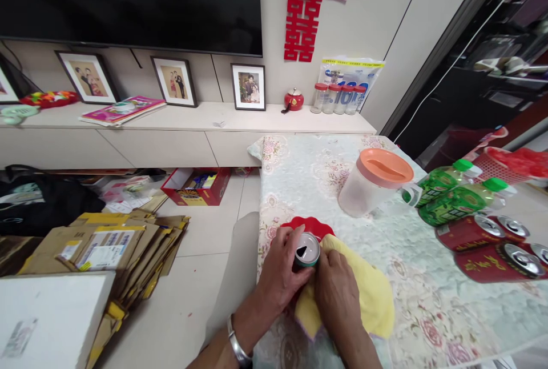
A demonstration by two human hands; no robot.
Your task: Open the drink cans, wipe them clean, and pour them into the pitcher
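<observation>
An opened drink can [307, 248] stands upright over a red scalloped plate [306, 224] near the table's left edge. My left hand [280, 269] is wrapped round the can's left side, thumb in front and fingers behind. On the can's right, my right hand [338, 289] is closed on a yellow cloth [374, 295], which it presses against the can. The cloth spreads over the table to the right and partly covers the plate. My right fingertips are partly hidden.
A pitcher with an orange lid [362, 189] stands behind the cloth. Green bottles [454, 200] and several red cans [468, 232] are at the right. Flattened cardboard [141, 243] and a red box [199, 195] lie on the floor at left. A white cabinet [171, 146] runs along the wall.
</observation>
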